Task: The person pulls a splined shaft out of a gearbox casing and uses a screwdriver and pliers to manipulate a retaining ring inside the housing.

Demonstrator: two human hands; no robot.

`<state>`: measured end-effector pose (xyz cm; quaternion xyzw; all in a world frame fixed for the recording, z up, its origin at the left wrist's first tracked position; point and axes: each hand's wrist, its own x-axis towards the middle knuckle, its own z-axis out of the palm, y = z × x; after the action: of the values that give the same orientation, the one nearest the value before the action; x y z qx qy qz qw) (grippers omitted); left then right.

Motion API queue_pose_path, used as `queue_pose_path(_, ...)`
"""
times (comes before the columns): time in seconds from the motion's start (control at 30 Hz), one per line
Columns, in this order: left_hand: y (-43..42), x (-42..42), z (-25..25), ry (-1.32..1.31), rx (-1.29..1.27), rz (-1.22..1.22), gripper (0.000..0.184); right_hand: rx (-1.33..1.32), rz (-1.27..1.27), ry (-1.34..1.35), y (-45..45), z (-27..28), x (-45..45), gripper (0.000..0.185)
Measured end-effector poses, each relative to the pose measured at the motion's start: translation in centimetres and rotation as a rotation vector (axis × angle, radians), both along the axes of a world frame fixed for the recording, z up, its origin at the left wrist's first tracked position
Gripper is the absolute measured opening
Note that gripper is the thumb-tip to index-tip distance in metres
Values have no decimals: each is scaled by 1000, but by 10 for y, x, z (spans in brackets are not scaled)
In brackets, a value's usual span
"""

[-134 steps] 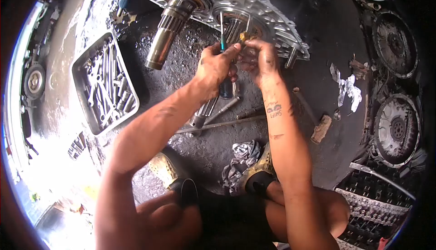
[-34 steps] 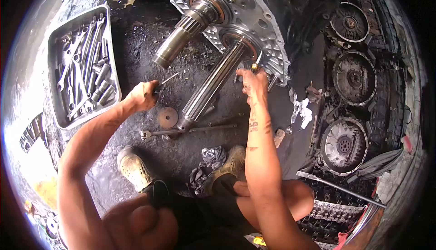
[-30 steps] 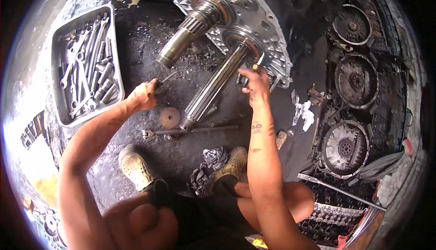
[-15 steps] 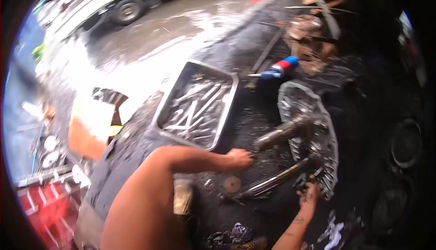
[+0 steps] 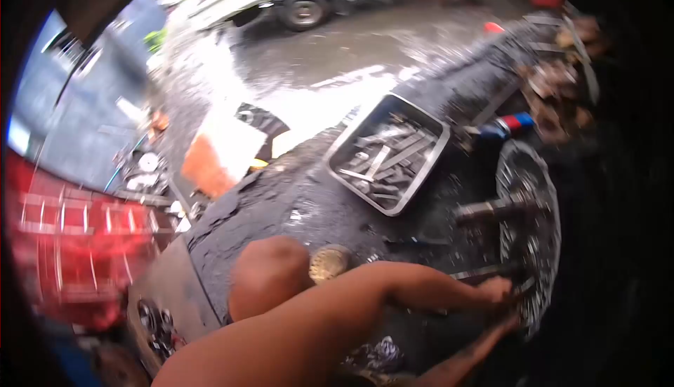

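My left hand (image 5: 497, 290) reaches across to the lower part of a grey metal housing (image 5: 550, 208). Its fingers are curled closed, and what they hold is hidden. My right hand (image 5: 511, 325) is just below it, near the housing's lower rim, with its fingers blurred. A thick metal shaft (image 5: 484, 208) juts leftward from the housing. A second, thinner shaft (image 5: 477, 272) lies partly behind my left hand.
A metal tray (image 5: 335, 149) of wrenches and other tools lies beyond my arms. A blue and red cylindrical object (image 5: 516, 124) is near the housing's top. A cardboard box (image 5: 210, 162) stands left, with a parked truck (image 5: 305, 11) behind and crumpled brown material (image 5: 554, 81) far right.
My left hand has moved right, from beside the thick shaft's end to the housing's lower part, close to my right hand. The view has swung left, so the surroundings appear farther right.
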<state>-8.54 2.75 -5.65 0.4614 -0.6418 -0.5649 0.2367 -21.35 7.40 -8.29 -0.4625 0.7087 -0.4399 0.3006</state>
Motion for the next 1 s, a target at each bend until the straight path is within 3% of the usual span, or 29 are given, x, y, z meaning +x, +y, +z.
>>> queue_pose_path(0.07, 4, -1, -43, -48, -330, -104, 20, 79, 92, 344, 0, -28, -22, 35)
queue_pose_path(0.13, 3, 32, 42, -111, -256, -167, 17, 84, 185, 441, 8, -1, 3, 38)
queue_pose_path(0.17, 5, 18, 5, 112, -314, 41, 17, -46, 34, -74, 10, 13, 26, 38)
queue_pose_path(0.2, -1, 23, 7, 172, -381, -66, 19, -141, 14, 1, 6, 21, 34, 38)
queue_pose_path(0.23, -2, 20, 26, 106, -235, -37, 20, -3, -63, 15, 2, 18, 31, 37)
queue_pose_path(0.3, -4, 16, 25, 97, -83, 30, 22, 75, 13, 110, -1, 26, 27, 35)
queue_pose_path(0.37, -14, 0, -41, 192, -163, -70, 27, 131, 14, 167, -2, 43, 33, 35)
queue_pose_path(0.4, -10, 17, 7, 55, -248, -13, 27, 174, 30, 213, -3, 45, 32, 34)
queue_pose_path(0.43, -11, 23, 24, 66, -231, -16, 27, 192, 26, 223, -5, 44, 30, 34)
queue_pose_path(0.57, -23, 30, 34, 73, -190, -77, 25, 120, 118, 148, -7, 46, 22, 34)
queue_pose_path(0.63, -32, 36, 35, 88, -383, -184, 23, 167, 156, 97, -11, 54, 24, 35)
queue_pose_path(0.77, -42, 38, 26, 29, -453, -250, 20, 104, 216, 78, -12, 62, 26, 25)
queue_pose_path(0.93, -47, 42, 40, -4, -342, -283, 16, 316, 152, 46, -16, 75, 30, 26)
queue_pose_path(1.0, -52, 45, 41, 28, -396, -294, 16, 209, 129, -150, -21, 58, 20, 34)
